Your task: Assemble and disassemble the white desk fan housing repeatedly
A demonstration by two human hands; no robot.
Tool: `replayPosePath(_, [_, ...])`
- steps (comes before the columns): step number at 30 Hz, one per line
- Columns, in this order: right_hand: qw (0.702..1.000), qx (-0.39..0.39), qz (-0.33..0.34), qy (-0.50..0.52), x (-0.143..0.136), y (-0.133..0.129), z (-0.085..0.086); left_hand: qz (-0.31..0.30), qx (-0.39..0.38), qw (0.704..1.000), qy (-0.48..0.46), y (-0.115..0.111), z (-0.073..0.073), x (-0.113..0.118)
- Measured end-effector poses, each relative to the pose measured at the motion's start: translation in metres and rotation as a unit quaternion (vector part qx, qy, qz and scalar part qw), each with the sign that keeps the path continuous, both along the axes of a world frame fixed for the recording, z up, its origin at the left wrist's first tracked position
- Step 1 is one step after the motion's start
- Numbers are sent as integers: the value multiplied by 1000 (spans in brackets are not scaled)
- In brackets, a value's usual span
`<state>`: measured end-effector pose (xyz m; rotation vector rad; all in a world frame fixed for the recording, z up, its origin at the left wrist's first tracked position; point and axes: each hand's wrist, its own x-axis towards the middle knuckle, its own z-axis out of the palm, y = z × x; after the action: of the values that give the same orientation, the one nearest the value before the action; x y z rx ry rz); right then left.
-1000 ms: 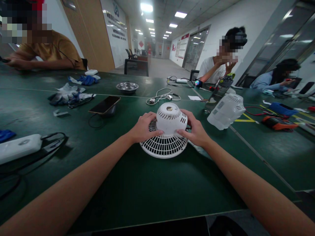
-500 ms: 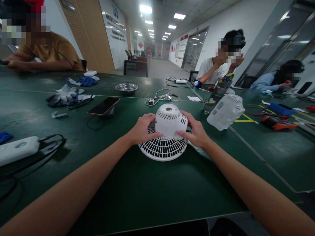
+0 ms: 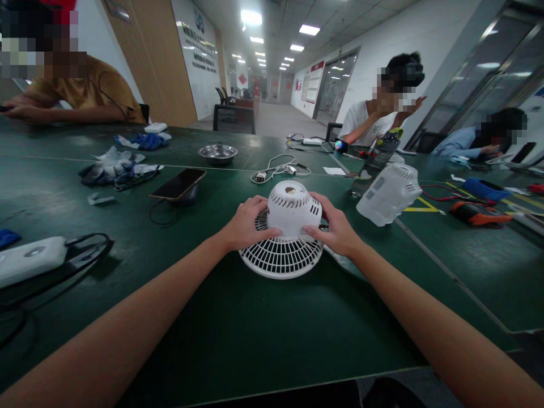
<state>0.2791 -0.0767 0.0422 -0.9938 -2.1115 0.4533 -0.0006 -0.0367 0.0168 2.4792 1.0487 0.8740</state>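
A white plastic motor housing (image 3: 294, 212) with slotted vents and a hole in its top sits over a white round fan grille (image 3: 280, 260). My left hand (image 3: 250, 224) grips the housing from the left, thumb along its lower front edge. From the right, my right hand (image 3: 335, 225) grips the same housing, its thumb at the lower front. The fingertips behind the housing are hidden. The grille lies on the green table (image 3: 272, 334). Something pale lies partly hidden beneath my right wrist.
Left are a phone (image 3: 181, 184), gloves (image 3: 114, 167) and a white power strip (image 3: 36, 260). A metal bowl (image 3: 218, 153) and white cable (image 3: 276, 170) lie beyond the housing. Right are a translucent plastic container (image 3: 386, 195) and an orange-black meter (image 3: 478, 214). Several people sit around the table.
My hands keep their hold, and the housing has shifted only very slightly left. The person at the back right has moved a raised hand a little away from the head.
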Motion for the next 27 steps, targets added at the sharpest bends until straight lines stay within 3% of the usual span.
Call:
replayPosePath(7, [1000,-10,-21,10,-1,1,-3,7,-18,1000,-9,-4,7,4])
replayPosePath(17, [998,-39,5,46,0,4,-3,7,-25,999,-25,-3,6,5])
replayPosePath(21, [999,-28,27,31,2,8,-1,12,-15,1000,-14,-2,6,3])
replayPosePath(27, [1000,19,-5,6,-6,4,-4,20,5,1000,17,-3,5,6])
